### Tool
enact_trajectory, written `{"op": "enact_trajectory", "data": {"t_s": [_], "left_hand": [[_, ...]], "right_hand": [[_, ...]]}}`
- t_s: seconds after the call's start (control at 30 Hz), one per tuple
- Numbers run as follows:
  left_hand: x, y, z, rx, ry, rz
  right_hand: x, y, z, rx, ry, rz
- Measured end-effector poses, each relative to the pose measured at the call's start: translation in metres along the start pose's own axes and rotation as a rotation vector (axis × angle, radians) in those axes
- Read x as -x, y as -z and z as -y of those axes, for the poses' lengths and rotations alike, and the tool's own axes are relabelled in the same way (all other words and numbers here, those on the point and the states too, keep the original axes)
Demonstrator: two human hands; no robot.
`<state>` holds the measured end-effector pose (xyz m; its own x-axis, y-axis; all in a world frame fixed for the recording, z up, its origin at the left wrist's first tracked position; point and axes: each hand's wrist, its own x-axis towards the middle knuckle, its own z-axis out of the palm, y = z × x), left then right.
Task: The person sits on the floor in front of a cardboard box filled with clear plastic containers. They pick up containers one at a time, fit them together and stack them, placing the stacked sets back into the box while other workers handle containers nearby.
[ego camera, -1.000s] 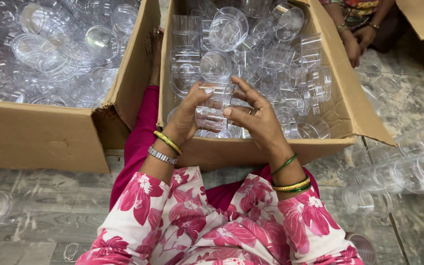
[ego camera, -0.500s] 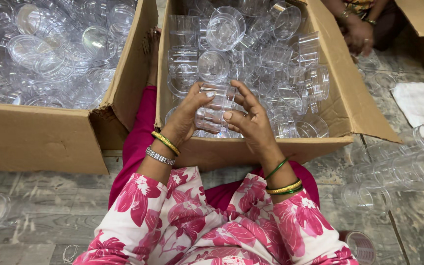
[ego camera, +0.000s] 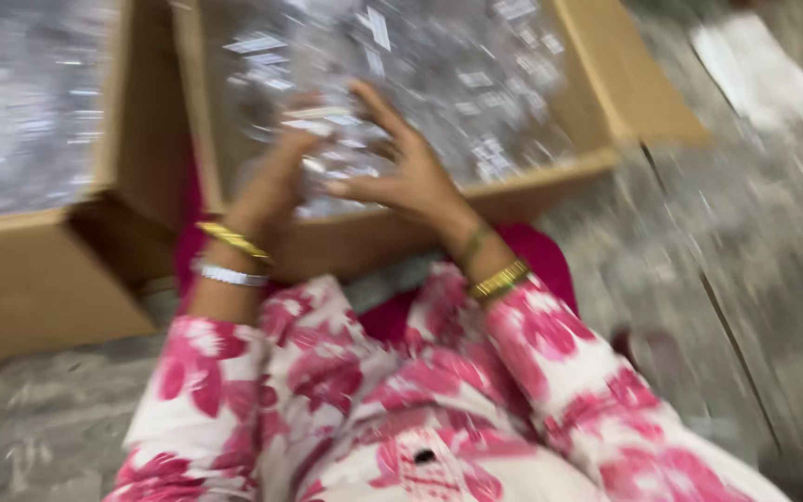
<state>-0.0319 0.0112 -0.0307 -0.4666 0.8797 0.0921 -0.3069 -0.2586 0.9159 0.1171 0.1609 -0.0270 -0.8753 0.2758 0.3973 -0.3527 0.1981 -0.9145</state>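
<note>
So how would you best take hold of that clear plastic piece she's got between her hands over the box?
Probably by its two opposite sides, one hand from each side, as the left hand and right hand do now. The clear plastic piece looks light and thin-walled, so a gentle fingertip grip above the cardboard box seems safest. Blur hides its exact shape.

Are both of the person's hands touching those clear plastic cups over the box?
Cannot tell. The head view is motion-blurred: left hand and right hand close around the clear plastic cups over the cardboard box, but the smear hides any contact.
</note>
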Motion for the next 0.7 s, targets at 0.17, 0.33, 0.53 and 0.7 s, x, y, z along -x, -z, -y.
{"op": "enact_trajectory", "data": {"t_s": [0.17,0.33,0.53,0.7], "left_hand": [[0.005,0.001,-0.003,-0.017,0.016,0.224],[0.010,-0.009,-0.013,-0.141,-0.045,0.251],[0.013,-0.005,-0.017,-0.243,0.035,0.090],[0.009,0.004,-0.012,-0.237,-0.001,0.178]], "right_hand": [[0.010,-0.005,0.002,0.264,0.100,-0.069],[0.025,-0.012,0.017,0.244,0.185,-0.138],[0.129,0.077,0.022,0.337,0.269,-0.672],[0.261,0.211,0.022,1.325,-0.306,-1.052]]}}
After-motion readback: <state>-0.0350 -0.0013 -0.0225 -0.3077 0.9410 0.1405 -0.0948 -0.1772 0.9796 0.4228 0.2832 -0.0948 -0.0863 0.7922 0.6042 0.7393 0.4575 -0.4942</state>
